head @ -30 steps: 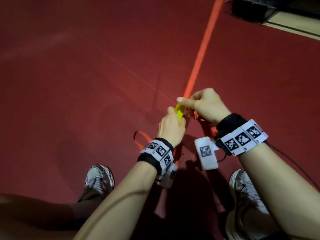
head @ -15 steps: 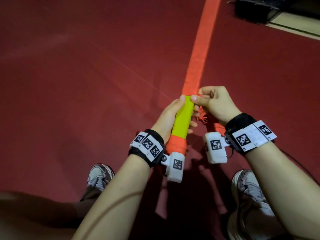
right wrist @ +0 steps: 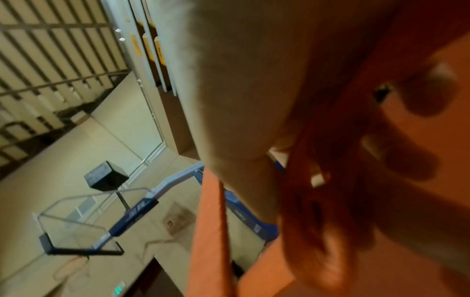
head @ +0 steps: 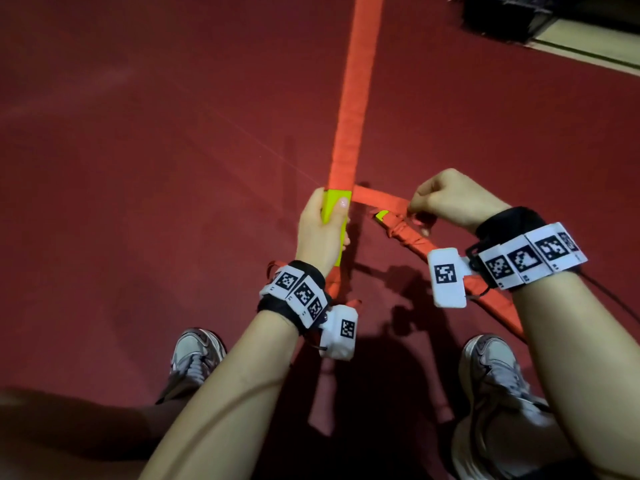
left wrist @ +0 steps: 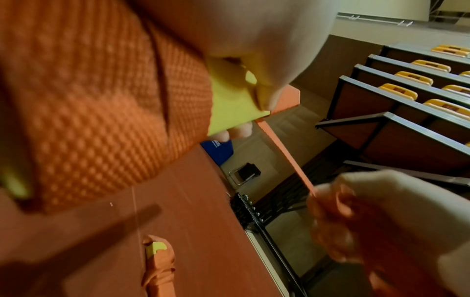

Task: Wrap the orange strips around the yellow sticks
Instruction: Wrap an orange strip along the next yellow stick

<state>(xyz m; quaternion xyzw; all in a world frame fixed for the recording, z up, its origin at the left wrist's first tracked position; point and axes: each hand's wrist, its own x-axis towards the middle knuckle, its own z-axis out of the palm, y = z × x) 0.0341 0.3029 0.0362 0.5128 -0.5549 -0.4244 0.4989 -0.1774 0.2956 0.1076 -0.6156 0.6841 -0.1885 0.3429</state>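
Left grip (head: 320, 233) clamped on yellow stick (head: 90, 206) (lower end hidden), right grip (head: 450, 199) pinching orange strip (head: 381, 199).

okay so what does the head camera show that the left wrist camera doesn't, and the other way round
Only the head view shows the long orange strip running away across the red floor, plus both shoes. Only the left wrist view shows rows of yellow seats. Both show the left hand gripping the yellow stick, the right hand pinching the strip, and a wrapped stick on the floor.
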